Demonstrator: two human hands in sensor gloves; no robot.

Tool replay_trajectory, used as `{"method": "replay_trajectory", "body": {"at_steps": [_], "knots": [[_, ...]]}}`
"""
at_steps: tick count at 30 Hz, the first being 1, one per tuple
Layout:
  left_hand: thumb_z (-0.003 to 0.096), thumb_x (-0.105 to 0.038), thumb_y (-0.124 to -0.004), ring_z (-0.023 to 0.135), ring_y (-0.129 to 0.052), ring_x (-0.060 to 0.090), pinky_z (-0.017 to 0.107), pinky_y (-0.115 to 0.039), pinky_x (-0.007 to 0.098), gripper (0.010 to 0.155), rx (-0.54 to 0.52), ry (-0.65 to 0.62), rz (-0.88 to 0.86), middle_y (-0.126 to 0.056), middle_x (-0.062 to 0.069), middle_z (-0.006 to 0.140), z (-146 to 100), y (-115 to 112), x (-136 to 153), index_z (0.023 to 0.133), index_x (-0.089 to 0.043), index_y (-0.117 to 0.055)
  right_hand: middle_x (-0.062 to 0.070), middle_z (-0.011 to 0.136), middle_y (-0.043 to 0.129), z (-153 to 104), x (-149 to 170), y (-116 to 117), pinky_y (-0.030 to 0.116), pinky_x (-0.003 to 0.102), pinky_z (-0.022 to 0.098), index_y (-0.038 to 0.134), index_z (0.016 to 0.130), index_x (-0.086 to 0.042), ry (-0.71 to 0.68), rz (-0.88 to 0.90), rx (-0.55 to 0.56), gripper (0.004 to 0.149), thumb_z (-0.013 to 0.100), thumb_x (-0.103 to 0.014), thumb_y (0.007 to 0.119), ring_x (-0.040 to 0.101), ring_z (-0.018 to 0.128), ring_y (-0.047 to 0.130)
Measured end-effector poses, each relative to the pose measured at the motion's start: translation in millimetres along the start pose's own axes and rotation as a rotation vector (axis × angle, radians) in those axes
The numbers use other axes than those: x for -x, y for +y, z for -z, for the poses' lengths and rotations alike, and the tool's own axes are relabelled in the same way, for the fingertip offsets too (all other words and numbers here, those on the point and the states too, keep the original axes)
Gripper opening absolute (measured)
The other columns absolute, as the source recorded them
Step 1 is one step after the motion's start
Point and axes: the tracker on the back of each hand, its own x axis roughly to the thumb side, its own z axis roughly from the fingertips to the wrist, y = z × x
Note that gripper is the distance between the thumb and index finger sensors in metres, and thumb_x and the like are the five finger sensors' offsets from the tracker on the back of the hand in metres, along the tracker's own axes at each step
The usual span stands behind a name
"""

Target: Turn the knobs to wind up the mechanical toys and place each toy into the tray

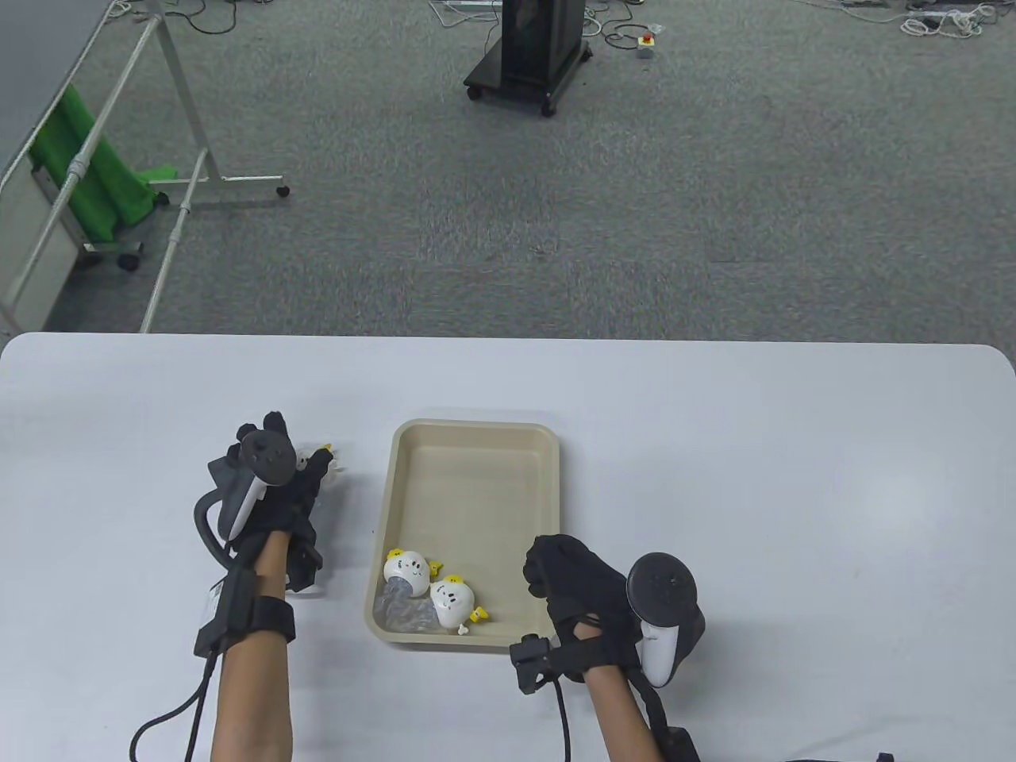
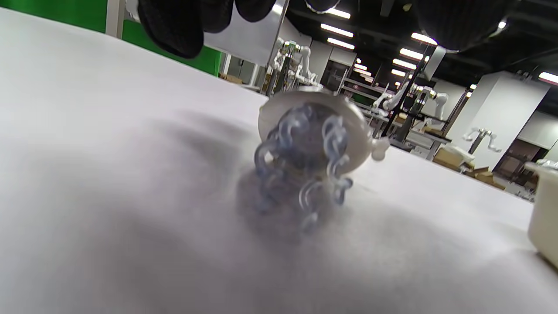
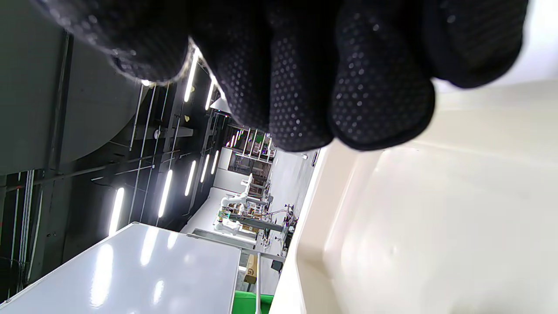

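A white dome toy with clear blue curly legs stands on the white table, left of the beige tray. In the table view only bits of this toy show past my left hand. That hand arches over the toy, and its fingertips hang above it without touching. Two more white toys lie in the tray's near left corner. My right hand sits at the tray's near right rim with curled fingers holding nothing.
The tray's wall is just right of the standing toy. Beyond the table's far edge are carpet, a black wheeled stand and a white frame with green cloth.
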Motion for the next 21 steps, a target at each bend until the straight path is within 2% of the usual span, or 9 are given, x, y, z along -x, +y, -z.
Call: {"method": "replay_trajectory", "body": {"at_steps": [3, 6, 8, 9, 13, 16, 19, 21], "knots": [[0.0501, -0.070, -0.061, 0.116, -0.032, 0.052, 0.082, -0.055, 0.057, 0.095, 0.089, 0.027, 0.022, -0.014, 0.013, 0.126, 7, -11, -2, 0.123, -0.032, -0.014, 0.017, 0.059, 0.098, 0, 0, 0, 0.081, 0.051, 0.036, 0.088, 0.071, -0.006, -0.003, 0.001, -0.002, 0.052, 0.043, -0.048, 0.075, 0.036, 0.042, 0.098], [0.0508, -0.068, -0.060, 0.115, -0.032, 0.053, 0.081, -0.056, 0.057, 0.090, 0.147, 0.057, 0.040, -0.013, 0.011, 0.126, 13, -20, -2, 0.123, -0.036, -0.018, 0.017, 0.060, 0.098, 0, 0, -1, 0.081, 0.051, 0.036, 0.087, 0.071, -0.006, 0.001, 0.003, -0.002, 0.051, 0.044, -0.048, 0.075, 0.036, 0.042, 0.098], [0.0513, -0.065, -0.060, 0.114, -0.037, 0.052, 0.081, -0.056, 0.056, 0.083, 0.161, 0.069, 0.050, -0.018, 0.010, 0.127, 15, -24, -2, 0.124, -0.037, -0.031, 0.017, 0.060, 0.098, 1, 1, -1, 0.081, 0.051, 0.036, 0.087, 0.071, -0.006, 0.005, 0.007, -0.003, 0.051, 0.044, -0.048, 0.075, 0.036, 0.042, 0.098], [0.0522, -0.064, -0.059, 0.114, -0.040, 0.051, 0.081, -0.055, 0.055, 0.081, 0.152, 0.074, 0.063, -0.020, 0.007, 0.127, 14, -25, -2, 0.124, -0.038, -0.031, 0.017, 0.060, 0.098, 1, 1, -1, 0.081, 0.051, 0.036, 0.087, 0.071, -0.006, 0.006, 0.007, -0.003, 0.052, 0.043, -0.048, 0.075, 0.036, 0.042, 0.098], [0.0520, -0.059, -0.061, 0.109, -0.059, 0.046, 0.077, -0.065, 0.051, 0.075, 0.070, 0.062, 0.112, -0.052, 0.007, 0.124, 12, -25, -3, 0.122, -0.036, -0.043, 0.017, 0.060, 0.098, 1, 0, -2, 0.081, 0.051, 0.036, 0.087, 0.071, -0.006, 0.005, 0.006, -0.004, 0.051, 0.044, -0.048, 0.074, 0.036, 0.043, 0.098], [0.0501, -0.054, -0.068, 0.103, -0.068, 0.043, 0.073, -0.073, 0.047, 0.073, 0.056, 0.058, 0.096, -0.061, 0.014, 0.118, 10, -20, -5, 0.119, -0.036, -0.054, 0.017, 0.060, 0.098, 0, 0, -1, 0.081, 0.051, 0.036, 0.087, 0.071, -0.006, 0.001, 0.004, -0.004, 0.052, 0.043, -0.048, 0.075, 0.036, 0.043, 0.098], [0.0443, -0.045, -0.083, 0.090, -0.084, 0.039, 0.066, -0.083, 0.041, 0.073, 0.053, 0.049, 0.035, -0.062, 0.019, 0.112, 7, -14, -6, 0.114, -0.034, -0.063, 0.017, 0.059, 0.098, 0, 0, 0, 0.081, 0.051, 0.036, 0.088, 0.070, -0.006, -0.005, 0.001, -0.004, 0.052, 0.043, -0.048, 0.075, 0.036, 0.042, 0.098], [0.0397, -0.043, -0.089, 0.083, -0.089, 0.040, 0.062, -0.088, 0.038, 0.079, 0.042, 0.041, 0.046, -0.065, 0.020, 0.108, 5, -12, -6, 0.113, -0.029, -0.063, 0.017, 0.059, 0.098, 0, -1, 0, 0.081, 0.051, 0.036, 0.088, 0.070, -0.006, -0.010, -0.001, -0.004, 0.052, 0.043, -0.048, 0.075, 0.036, 0.042, 0.098]]}}
